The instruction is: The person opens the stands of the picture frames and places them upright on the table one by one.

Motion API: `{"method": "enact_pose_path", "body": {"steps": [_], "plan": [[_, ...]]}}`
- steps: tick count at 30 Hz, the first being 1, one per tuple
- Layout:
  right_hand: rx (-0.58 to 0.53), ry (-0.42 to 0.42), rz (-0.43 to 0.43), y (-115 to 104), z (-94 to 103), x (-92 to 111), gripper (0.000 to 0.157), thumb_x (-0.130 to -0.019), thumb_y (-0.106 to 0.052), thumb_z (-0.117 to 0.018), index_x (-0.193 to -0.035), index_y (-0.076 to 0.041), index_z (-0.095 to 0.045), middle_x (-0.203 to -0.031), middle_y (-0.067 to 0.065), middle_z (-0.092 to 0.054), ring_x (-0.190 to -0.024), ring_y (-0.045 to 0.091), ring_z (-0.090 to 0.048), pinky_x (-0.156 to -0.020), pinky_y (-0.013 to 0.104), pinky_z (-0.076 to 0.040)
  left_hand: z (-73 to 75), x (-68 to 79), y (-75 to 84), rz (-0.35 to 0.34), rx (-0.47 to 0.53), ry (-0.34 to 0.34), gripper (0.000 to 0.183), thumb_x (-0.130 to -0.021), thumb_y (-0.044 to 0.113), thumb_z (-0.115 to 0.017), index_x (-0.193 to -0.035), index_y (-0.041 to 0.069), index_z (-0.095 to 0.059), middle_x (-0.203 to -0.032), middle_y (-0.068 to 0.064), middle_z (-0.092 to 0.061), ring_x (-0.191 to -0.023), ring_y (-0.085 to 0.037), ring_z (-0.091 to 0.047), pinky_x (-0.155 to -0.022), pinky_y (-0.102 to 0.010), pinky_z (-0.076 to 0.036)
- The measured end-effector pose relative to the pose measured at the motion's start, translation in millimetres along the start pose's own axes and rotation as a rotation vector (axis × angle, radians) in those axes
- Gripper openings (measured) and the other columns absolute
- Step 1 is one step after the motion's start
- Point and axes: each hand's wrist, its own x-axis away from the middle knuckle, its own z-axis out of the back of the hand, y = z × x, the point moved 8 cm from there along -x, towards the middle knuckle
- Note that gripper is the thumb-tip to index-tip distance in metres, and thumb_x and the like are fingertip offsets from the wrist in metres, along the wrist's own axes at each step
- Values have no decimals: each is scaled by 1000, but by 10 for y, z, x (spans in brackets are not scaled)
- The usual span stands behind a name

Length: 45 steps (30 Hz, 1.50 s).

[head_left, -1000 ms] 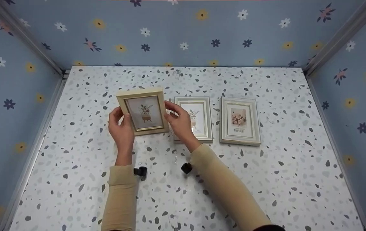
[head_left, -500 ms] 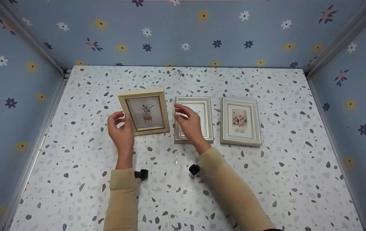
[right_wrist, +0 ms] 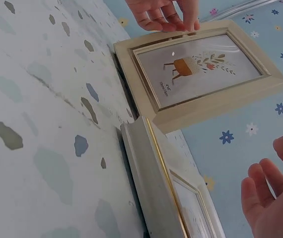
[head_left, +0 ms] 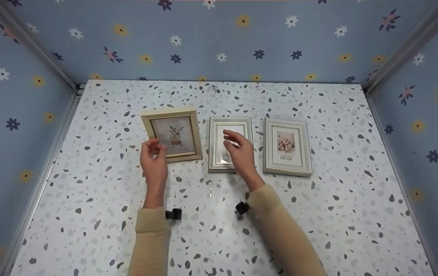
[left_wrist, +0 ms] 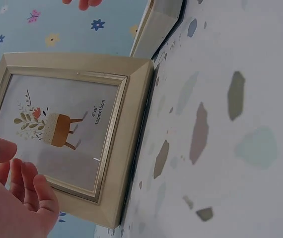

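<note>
cream frame (head_left: 177, 132): stands on the speckled table (head_left: 196, 230), just beyond the left hand (head_left: 154, 159); left of and beyond the right hand (head_left: 241, 151)
nearer hand: left, in front of the frame's lower left corner; contact unclear
frame long axis: rises off the table, short edge down; exact lean can't be told
frame facing: picture toward the hands, plant drawing right way up
left hand: released, fingers loosely bent, grasping nothing
right hand: released, fingers bent with a gap, above the middle white frame (head_left: 219, 147)
other white frame (head_left: 287, 147): flat, right of the right hand, long axis pointing away from it
</note>
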Motion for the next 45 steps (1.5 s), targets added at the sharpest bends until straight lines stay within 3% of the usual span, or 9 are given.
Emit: {"method": "enact_pose_path", "body": {"steps": [5, 10, 14, 17, 25, 29, 34, 39, 45], "plan": [[-21, 39, -3, 44, 147, 9, 29, -94, 0, -66, -123, -1, -68, -121, 12, -68, -113, 26, -62, -94, 35, -51, -153, 70, 19, 42, -37, -114, 23, -96, -3, -59, -118, -9, -57, -103, -15, -56, -92, -20, -52, -81, -28, -43], [-32, 77, -10, 60, 272, 22, 28, -94, 1, -66, -122, 0, -68, -122, 16, -67, -112, 26, -63, -93, 34, -51, -313, 206, 191, 98, -88, -248, 24, -98, -2, -57, -120, -11, -56, -106, -19, -58, -94, -22, -53, -82, -28, -44], [-28, 113, -40, 103, 367, 31, 28, -94, 1, -66, -122, 0, -68, -123, 17, -66, -113, 26, -62, -95, 33, -51, -438, 258, 103, 135, -95, -333, 24, -100, 4, -59, -121, -7, -58, -110, -16, -59, -97, -21, -54, -84, -29, -45], [-24, 136, -60, 132, 433, 40, 28, -94, 1, -65, -122, 0, -68, -124, 16, -66, -114, 26, -62, -95, 34, -50, -539, 272, -43, 133, -93, -384, 22, -99, 9, -61, -119, -2, -61, -110, -13, -61, -98, -21, -56, -85, -32, -47], [-2, 178, -88, 185, 566, 57, 29, -93, 1, -66, -122, -1, -68, -121, 11, -68, -112, 23, -62, -95, 33, -49, -872, 439, -49, 60, -47, -529, 18, -99, 7, -60, -115, -1, -62, -106, -9, -68, -98, -24, -64, -88, -40, -52], [15, 191, -124, 232, 607, 81, 29, -94, -2, -66, -123, -3, -69, -122, 10, -68, -113, 21, -61, -96, 32, -48, -1015, 507, -51, 38, -73, -560, 16, -99, 8, -61, -114, 2, -64, -107, -4, -68, -101, -20, -64, -91, -39, -50], [19, 194, -153, 284, 646, 106, 30, -94, -3, -65, -124, -3, -68, -123, 10, -67, -114, 21, -60, -97, 34, -47, -1144, 531, -49, 32, -117, -538, 19, -99, 9, -61, -117, 9, -65, -117, -3, -66, -112, -18, -60, -98, -38, -46], [0, 192, -173, 317, 682, 121, 32, -96, -4, -64, -127, 0, -65, -127, 13, -64, -119, 24, -57, -100, 34, -46, -1244, 563, -70, 52, -153, -550, 34, -98, 10, -61, -132, 8, -59, -132, -6, -59, -126, -22, -52, -109, -39, -38], [-5, 165, -175, 303, 692, 131, 41, -97, -2, -62, -137, 1, -57, -138, 18, -56, -130, 29, -49, -107, 36, -41, -1320, 598, -105, 8, -231, -578, 52, -97, 15, -63, -146, 11, -47, -151, -9, -43, -142, -26, -35, -117, -41, -26]]}}
